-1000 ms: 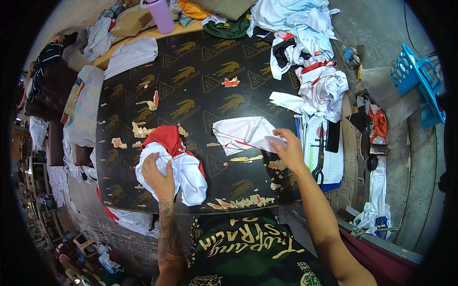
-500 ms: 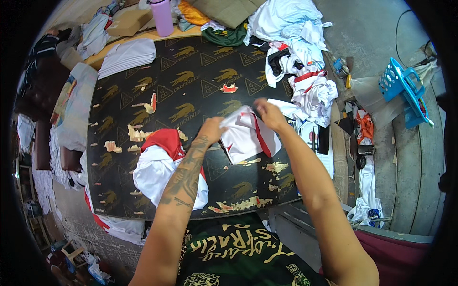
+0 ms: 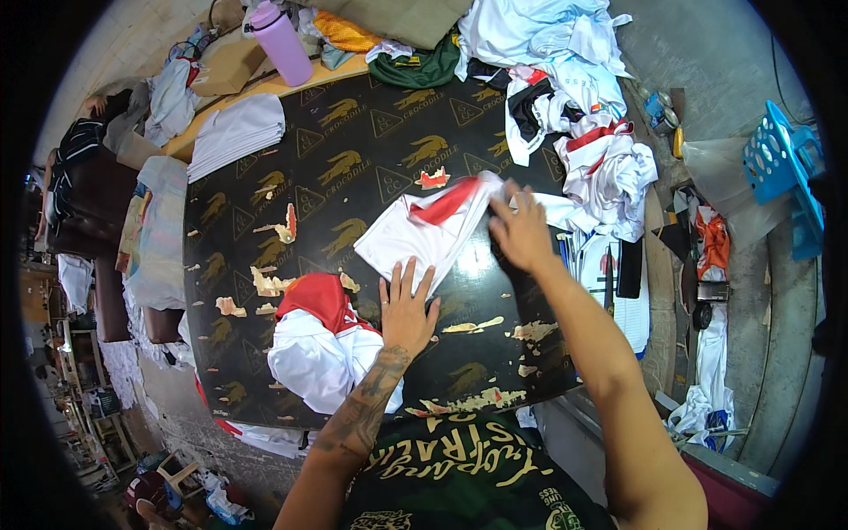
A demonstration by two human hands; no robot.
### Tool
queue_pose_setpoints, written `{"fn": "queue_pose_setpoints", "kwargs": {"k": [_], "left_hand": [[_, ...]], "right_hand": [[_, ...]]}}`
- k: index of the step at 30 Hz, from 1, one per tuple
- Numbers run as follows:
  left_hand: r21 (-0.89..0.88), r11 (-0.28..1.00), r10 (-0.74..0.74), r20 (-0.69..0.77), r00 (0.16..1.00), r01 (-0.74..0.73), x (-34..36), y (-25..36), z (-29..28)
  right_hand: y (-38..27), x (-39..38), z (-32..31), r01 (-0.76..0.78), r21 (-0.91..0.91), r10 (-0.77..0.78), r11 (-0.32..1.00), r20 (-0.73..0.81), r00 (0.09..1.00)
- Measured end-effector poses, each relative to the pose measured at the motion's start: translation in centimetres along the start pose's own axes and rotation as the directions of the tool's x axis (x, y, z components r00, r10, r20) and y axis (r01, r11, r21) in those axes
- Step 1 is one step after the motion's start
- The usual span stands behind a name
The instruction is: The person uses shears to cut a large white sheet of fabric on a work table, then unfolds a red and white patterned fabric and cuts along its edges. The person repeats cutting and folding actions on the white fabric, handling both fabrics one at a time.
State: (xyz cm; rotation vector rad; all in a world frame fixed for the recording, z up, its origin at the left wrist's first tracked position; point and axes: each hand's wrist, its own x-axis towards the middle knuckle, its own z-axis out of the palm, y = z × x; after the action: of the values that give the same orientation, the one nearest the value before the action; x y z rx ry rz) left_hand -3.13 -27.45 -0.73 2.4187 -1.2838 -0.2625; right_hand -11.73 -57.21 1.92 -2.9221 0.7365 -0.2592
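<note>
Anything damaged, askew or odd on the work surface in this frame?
Yes. The black patterned table covering is worn: pale patches where it has peeled or chipped show near the left hand and along the near edge. The right hand rests on a white and red garment. Heaped clothes crowd the far corner.

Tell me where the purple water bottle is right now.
In the head view, the purple water bottle stands at the table's far left edge, beside a cardboard box and behind the stack of folded white cloth.

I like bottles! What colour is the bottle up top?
Purple bottle, pink lid; head view.
</note>
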Motion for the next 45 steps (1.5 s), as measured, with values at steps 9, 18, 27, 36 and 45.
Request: {"fn": "queue_pose_setpoints", "kwargs": {"k": [9,18,27,36,45], "left_hand": [[-0.191,0.979,0.089,0.091,0.992,-0.07,-3.2,-7.0,-5.1],[-0.229,0.96,-0.194,-0.148,0.97,0.158,-7.1,-1.1,-1.3],[-0.147,0.982,0.109,-0.08,0.991,-0.12,-9.6,0.4,-2.4],[-0.167,0.902,0.407,0.024,0.913,-0.397,-13.4,8.2,1.9],[-0.173,0.87,0.452,-0.094,0.887,-0.461,-13.9,7.9,1.9]], "right_hand": [[-5.8,-10.3,-3.2,0.232,0.108,-0.245,0.967,0.122,0.962],[-9.7,-20.7,-6.1,0.048,0.197,-0.065,0.979,0.076,0.995],[-4.4,-22.7,-3.6,-0.328,0.498,0.369,0.803,0.017,0.929],[-0.1,-18.7,0.9,-0.391,0.569,0.479,0.723,-0.005,0.878],[0.3,-18.4,-0.3,-0.492,0.516,0.406,0.701,0.278,0.87]]}}
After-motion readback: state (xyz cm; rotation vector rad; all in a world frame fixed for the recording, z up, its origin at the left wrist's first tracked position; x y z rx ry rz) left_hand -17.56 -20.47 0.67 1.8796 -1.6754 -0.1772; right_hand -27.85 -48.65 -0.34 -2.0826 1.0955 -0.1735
